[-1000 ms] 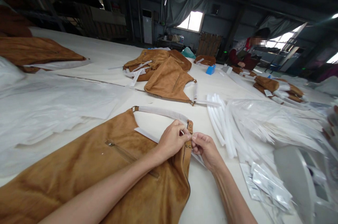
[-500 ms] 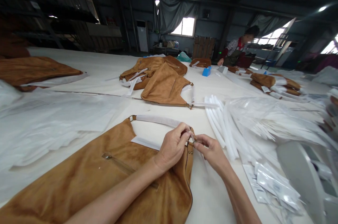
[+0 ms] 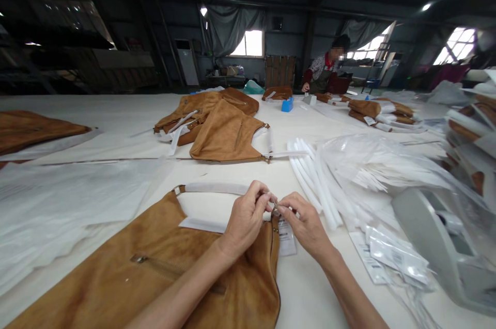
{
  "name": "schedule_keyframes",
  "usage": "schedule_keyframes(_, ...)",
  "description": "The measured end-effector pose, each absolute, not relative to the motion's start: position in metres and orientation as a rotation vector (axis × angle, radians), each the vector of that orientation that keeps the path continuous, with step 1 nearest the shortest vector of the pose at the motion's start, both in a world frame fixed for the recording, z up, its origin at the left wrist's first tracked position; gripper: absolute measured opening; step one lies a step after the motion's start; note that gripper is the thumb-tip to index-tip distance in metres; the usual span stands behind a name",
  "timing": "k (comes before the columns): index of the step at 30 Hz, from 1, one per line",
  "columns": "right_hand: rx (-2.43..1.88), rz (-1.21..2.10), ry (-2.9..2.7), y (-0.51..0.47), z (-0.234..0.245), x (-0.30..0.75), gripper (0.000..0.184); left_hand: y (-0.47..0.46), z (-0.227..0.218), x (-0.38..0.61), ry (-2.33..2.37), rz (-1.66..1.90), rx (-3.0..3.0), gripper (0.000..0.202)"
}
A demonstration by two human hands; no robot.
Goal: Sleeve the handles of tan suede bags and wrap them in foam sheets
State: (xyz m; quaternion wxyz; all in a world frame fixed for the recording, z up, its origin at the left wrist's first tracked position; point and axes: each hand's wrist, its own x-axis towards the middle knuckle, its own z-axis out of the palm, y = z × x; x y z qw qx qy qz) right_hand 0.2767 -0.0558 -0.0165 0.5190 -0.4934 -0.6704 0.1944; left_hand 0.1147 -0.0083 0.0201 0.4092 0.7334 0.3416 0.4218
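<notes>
A tan suede handbag with a front zipper lies before me, its strap wrapped in white padding. My left hand is closed in a pinch at the strap's right end, by the metal ring. Thumb and fingers of my right hand pinch at that same ring, almost touching the left fingertips. A tag in a clear sleeve hangs just below, partly behind the right hand. Its string is mostly hidden by the fingers.
More tan bags lie farther back and left. White foam tubes, plastic bags, sleeved tags and a grey device lie to the right. Plastic sheets cover the left. A person stands across the table.
The view has turned a little right and up. Both hands stay pinched at the strap end; the tag, blurred before, now hangs plainly below the ring.
</notes>
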Motion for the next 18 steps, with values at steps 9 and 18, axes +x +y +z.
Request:
schedule_keyframes(9,-1.176,0.368,-1.631,-0.0544,-0.0209,0.2765,0.017,-0.0058,0.0159,0.1152,0.845,1.071,1.769,0.016)
schedule_keyframes(18,-1.233,0.331,-1.654,-0.0526,-0.0218,0.2749,0.012,-0.0079,0.0128,0.1168,0.819,1.05,1.663,0.021)
